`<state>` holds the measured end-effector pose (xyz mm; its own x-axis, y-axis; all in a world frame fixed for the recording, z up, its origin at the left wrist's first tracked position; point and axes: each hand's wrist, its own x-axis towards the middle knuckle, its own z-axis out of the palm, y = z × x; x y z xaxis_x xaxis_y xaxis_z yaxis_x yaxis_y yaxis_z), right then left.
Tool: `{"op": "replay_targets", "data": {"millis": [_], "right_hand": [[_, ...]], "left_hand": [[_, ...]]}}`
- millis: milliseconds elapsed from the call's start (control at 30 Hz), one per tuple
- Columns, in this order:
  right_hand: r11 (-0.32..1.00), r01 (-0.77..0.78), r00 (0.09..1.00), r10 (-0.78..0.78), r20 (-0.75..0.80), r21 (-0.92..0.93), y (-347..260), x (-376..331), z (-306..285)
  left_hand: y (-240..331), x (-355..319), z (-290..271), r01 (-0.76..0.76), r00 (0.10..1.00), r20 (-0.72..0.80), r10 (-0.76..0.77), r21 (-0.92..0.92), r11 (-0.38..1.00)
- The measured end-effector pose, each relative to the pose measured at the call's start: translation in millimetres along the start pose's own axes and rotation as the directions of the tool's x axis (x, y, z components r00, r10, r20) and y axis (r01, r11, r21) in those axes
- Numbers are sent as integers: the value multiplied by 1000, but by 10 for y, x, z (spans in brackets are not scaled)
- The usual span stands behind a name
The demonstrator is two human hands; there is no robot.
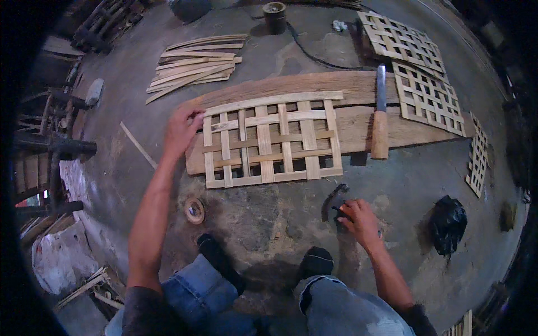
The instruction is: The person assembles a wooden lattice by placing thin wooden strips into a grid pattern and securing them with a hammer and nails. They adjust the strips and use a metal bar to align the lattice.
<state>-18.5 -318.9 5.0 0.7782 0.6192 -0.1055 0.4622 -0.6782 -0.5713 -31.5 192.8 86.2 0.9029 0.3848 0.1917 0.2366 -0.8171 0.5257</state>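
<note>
A woven bamboo-strip lattice panel (263, 141) lies on wooden planks (353, 124) in front of me. At its upper left corner, my left hand (184, 130) is closed on the edge, thumb and fingertips pinching the strips. My right hand (360, 220) is low over the floor, to the right of the panel's near edge. Its fingers are closed around the short dark handle of what looks like a hammer (334, 200), whose curved dark head points away from the hand. The palm hides the rest of the handle. A wooden-handled knife (380, 131) rests across the planks, right of the panel.
Loose bamboo strips (193, 64) are piled at the far left. Finished-looking lattice panels (400, 45) lean at the far right. A round wooden dish (195, 210) sits near my left foot; a black plastic bag (448, 224) lies right. A bucket (274, 18) stands at the back.
</note>
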Motion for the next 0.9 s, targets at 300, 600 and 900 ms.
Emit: {"op": "replay_targets", "data": {"millis": [300,600,900], "right_hand": [[924,-359,932,363,-7,129,-210,-575,-555],[917,-396,916,391,-86,-49,-1114,575,-2042],[959,53,993,-21,117,-279,-935,2304,-1532]], "left_hand": [[607,1214,636,-270,925,230,302,-158,950],[1184,1389,1549,-129,891,362,274,-379,917],[1249,1315,1774,-73,884,439,164,-216,974]]}}
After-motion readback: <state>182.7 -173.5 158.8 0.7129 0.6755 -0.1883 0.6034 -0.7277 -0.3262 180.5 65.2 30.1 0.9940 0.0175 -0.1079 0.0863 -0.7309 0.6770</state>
